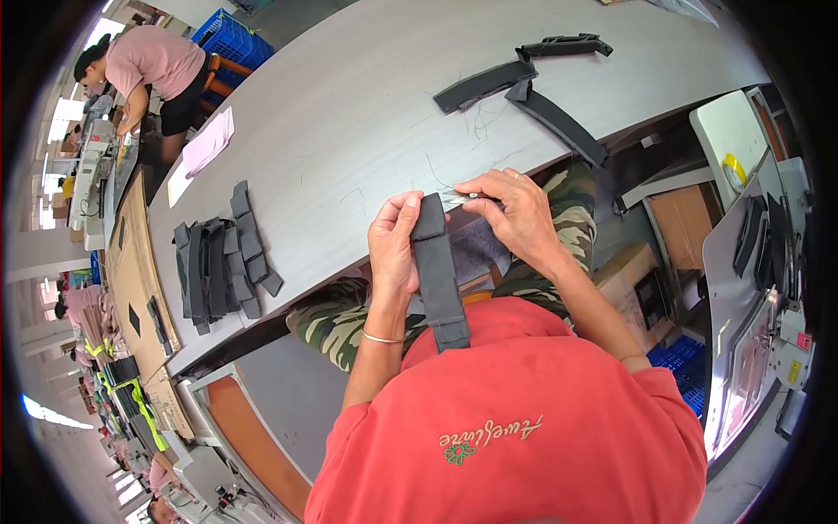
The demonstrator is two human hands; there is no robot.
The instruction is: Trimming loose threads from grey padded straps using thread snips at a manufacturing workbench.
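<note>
"While both hands are up at the front of the desk (340, 113), what are they working on?"

"A black fabric strip (441, 284), upright over the lap, its folded upper end by the desk's edge. The left hand (393, 240) has its grip closed on it, thumb pressed against one side near the top."

"And the right?"

"The right hand (517, 214) has its grip closed round small metal snips (458, 199), tips just beside that end. I judge the step to be snipping there; whether the blades touch anything, I can't tell."

"What does the next move call for?"

"A steady left pinch and blades clear of the fingertips, I'd say."

"What else is about?"

"A heap of black strips (218, 262) at the left, a few curved black pieces (559, 127) towards the far right, and pink cloth (208, 141). Past the desk, a co-worker (161, 63) bends at a sewing machine (94, 166), near a blue crate (231, 42)."
</note>
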